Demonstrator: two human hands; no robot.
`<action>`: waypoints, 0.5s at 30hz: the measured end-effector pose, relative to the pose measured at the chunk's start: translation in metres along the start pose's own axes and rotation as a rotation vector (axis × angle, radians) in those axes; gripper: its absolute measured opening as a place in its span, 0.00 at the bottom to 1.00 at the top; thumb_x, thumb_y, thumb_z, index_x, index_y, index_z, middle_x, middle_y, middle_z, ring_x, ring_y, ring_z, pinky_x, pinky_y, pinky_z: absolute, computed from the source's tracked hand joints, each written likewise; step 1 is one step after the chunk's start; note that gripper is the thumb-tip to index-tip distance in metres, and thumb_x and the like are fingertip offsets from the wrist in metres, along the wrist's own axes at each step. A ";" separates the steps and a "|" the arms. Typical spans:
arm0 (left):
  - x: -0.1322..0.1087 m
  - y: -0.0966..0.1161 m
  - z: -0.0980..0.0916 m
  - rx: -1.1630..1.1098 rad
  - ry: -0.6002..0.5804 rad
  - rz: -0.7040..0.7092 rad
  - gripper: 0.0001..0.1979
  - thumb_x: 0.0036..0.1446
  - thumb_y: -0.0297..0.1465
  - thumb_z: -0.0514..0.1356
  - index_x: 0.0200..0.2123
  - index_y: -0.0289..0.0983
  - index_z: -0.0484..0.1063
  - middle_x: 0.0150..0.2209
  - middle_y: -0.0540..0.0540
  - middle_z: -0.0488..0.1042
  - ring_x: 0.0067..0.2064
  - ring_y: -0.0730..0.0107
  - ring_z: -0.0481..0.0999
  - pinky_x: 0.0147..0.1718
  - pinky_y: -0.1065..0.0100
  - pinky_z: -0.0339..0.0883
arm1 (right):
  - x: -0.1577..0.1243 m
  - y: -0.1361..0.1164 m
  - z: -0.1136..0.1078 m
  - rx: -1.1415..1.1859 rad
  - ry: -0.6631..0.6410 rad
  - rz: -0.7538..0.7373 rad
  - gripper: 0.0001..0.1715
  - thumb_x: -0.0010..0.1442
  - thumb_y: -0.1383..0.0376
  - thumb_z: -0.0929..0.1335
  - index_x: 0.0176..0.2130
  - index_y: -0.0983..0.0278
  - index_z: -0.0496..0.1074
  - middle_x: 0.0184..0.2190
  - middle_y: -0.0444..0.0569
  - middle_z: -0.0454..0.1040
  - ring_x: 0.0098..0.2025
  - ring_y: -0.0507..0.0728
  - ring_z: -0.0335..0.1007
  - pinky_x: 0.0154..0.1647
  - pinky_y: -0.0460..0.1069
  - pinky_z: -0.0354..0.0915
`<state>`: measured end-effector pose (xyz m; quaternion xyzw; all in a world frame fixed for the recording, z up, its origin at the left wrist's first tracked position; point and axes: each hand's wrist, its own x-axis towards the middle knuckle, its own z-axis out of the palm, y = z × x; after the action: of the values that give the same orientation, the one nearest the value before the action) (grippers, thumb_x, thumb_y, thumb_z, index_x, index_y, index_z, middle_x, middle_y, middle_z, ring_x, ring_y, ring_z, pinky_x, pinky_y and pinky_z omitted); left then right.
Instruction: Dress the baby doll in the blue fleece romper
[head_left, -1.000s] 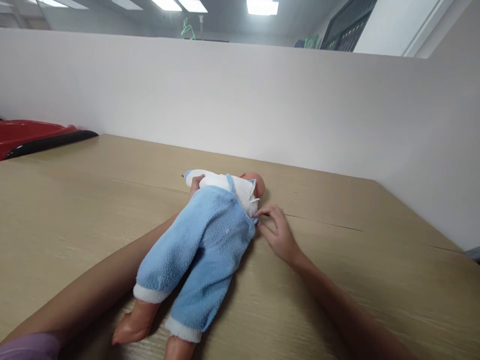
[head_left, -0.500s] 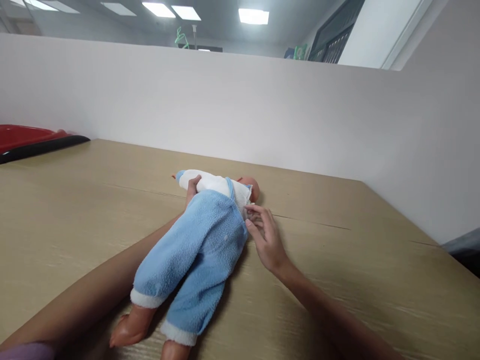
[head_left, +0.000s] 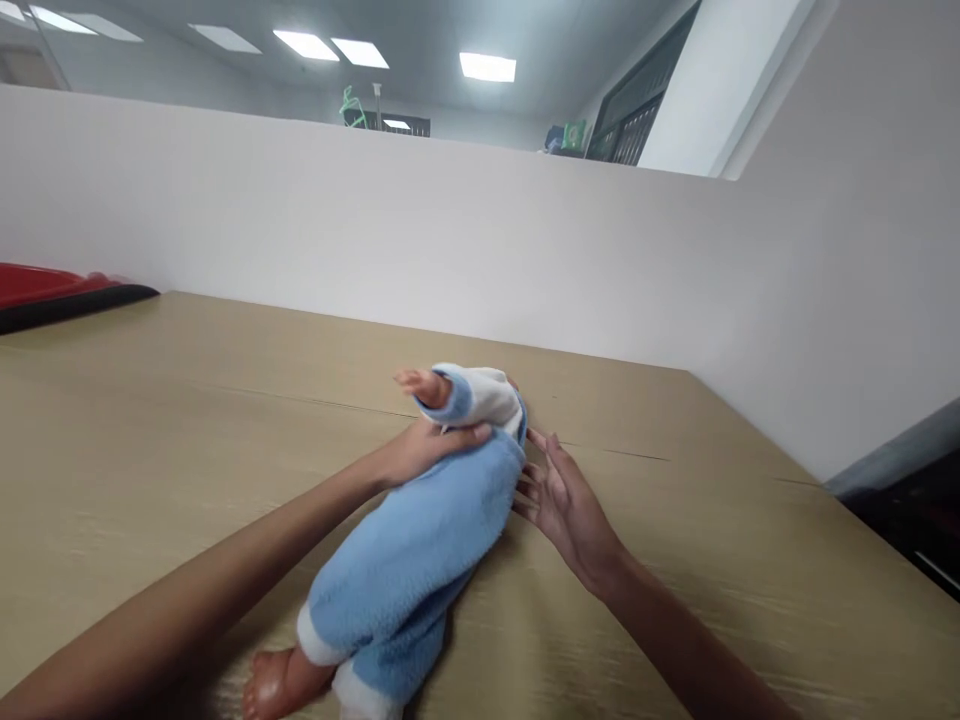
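A baby doll [head_left: 420,540] in fluffy blue trousers and a white top with blue cuffs lies tipped on its side on the table. One doll arm points up and left, its small hand [head_left: 424,385] bare. My left hand [head_left: 431,450] grips the doll at the waist under that arm, thumb over the blue cloth, other fingers hidden. At the doll's right side is my right hand [head_left: 559,500], fingers apart, their tips against or just behind the cloth. The top hides nearly all of the doll's head. A bare foot sticks out at lower left.
The wooden table [head_left: 187,440] has thin seams across it. A white wall [head_left: 360,230] stands behind it, with a window-like opening above. At the far left lies a red object with a black edge [head_left: 82,308]. Something dark [head_left: 915,500] sits beyond the right table edge.
The doll has rolled from lying flat onto its side, raising its arm. My left hand now shows at its waist; my right hand has moved slightly right and down, palm turned inward.
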<state>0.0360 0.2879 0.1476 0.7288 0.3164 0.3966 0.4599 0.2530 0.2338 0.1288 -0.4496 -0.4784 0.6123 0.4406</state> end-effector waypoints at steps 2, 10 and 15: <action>-0.005 0.008 0.003 0.106 -0.067 0.043 0.35 0.58 0.53 0.67 0.62 0.40 0.72 0.65 0.41 0.74 0.68 0.39 0.69 0.72 0.44 0.57 | -0.006 -0.004 -0.008 -0.002 -0.038 0.021 0.46 0.66 0.33 0.50 0.71 0.52 0.54 0.47 0.57 0.81 0.44 0.66 0.80 0.43 0.60 0.74; -0.013 0.031 0.011 0.234 -0.218 0.220 0.35 0.65 0.41 0.65 0.71 0.46 0.59 0.75 0.42 0.59 0.75 0.48 0.58 0.73 0.47 0.53 | -0.012 0.005 -0.048 0.119 -0.110 0.076 0.57 0.61 0.27 0.45 0.65 0.55 0.67 0.41 0.57 0.83 0.41 0.69 0.80 0.42 0.64 0.74; -0.003 0.009 0.000 0.319 -0.030 0.140 0.16 0.71 0.43 0.56 0.57 0.44 0.72 0.61 0.44 0.76 0.65 0.56 0.72 0.69 0.53 0.61 | -0.012 0.019 -0.077 -0.133 0.096 -0.147 0.47 0.60 0.27 0.56 0.51 0.54 0.81 0.33 0.55 0.83 0.39 0.68 0.80 0.43 0.64 0.75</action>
<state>0.0355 0.2816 0.1551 0.8186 0.3167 0.3616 0.3143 0.3280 0.2339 0.1006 -0.4703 -0.5279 0.5231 0.4759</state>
